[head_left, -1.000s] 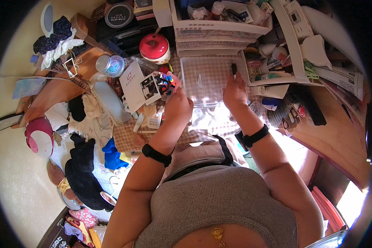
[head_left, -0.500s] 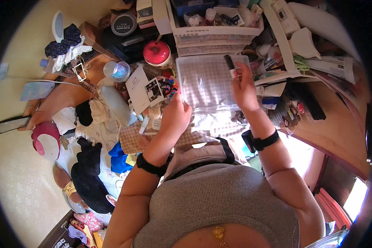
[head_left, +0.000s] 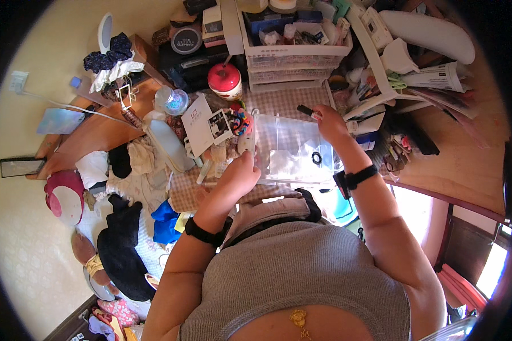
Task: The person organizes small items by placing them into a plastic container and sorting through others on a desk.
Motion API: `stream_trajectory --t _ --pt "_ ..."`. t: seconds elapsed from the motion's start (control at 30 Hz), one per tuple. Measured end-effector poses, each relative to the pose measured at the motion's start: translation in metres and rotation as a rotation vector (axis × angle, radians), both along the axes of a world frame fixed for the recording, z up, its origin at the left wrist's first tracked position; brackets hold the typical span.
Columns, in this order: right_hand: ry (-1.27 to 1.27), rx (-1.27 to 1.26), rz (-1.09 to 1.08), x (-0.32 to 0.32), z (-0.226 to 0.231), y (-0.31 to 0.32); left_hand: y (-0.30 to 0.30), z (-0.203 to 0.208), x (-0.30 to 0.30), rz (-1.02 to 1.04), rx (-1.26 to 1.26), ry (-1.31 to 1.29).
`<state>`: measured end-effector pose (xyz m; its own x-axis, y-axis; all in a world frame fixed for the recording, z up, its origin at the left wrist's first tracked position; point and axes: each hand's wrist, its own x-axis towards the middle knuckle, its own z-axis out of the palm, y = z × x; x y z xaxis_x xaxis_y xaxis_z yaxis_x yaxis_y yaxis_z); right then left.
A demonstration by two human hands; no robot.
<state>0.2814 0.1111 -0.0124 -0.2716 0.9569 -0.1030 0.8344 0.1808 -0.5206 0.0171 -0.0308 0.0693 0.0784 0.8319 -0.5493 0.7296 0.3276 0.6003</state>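
Note:
My left hand (head_left: 242, 173) is closed at the left edge of a clear, shallow plastic tray (head_left: 284, 122). A small black ring, like a hair tie (head_left: 317, 157), shows within the tray's outline. My right hand (head_left: 331, 125) pinches a slim black-and-white tube (head_left: 306, 111), perhaps a marker pen, above the tray's far right corner. The tube's black end points to the left. Beside my left fingers lies a bundle of multicoloured hair ties (head_left: 243, 121), next to a white card (head_left: 198, 125) with a small black-and-white photo (head_left: 219, 126).
White stacked drawers (head_left: 296, 57) stand at the back. A red-lidded jar (head_left: 224, 79), a clear jar (head_left: 172, 100) and a pale blue case (head_left: 168, 145) crowd the left. A white rack (head_left: 375, 68) with bottles and papers borders the right. Checked cloth (head_left: 290, 98) covers the table.
The clear tray has come nearer to me. My right hand still holds the tube, now lower and turned more level. The black ring has come into view in the tray.

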Motion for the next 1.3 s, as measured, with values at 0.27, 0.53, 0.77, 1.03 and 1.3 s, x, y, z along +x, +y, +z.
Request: stream_trajectory --t 0.27,0.53,0.77,1.03,1.3 --pt "0.027 -0.092 -0.132 -0.007 -0.009 0.005 0.001 0.0 -0.003 -0.039 0.135 0.174" --pt "-0.012 -0.05 0.33 -0.016 0.054 -0.05 -0.002 0.02 -0.007 0.033 0.164 0.168" --pt "-0.246 0.026 0.331 -0.031 0.045 -0.06 0.005 0.045 -0.001 0.018 0.173 0.191" --pt "0.733 0.059 -0.078 -0.052 0.08 -0.029 -0.002 0.048 -0.022 0.173 0.291 0.265" --pt "0.436 -0.09 -0.306 -0.016 -0.03 0.02 -0.027 0.046 -0.069 0.491 0.335 0.137"
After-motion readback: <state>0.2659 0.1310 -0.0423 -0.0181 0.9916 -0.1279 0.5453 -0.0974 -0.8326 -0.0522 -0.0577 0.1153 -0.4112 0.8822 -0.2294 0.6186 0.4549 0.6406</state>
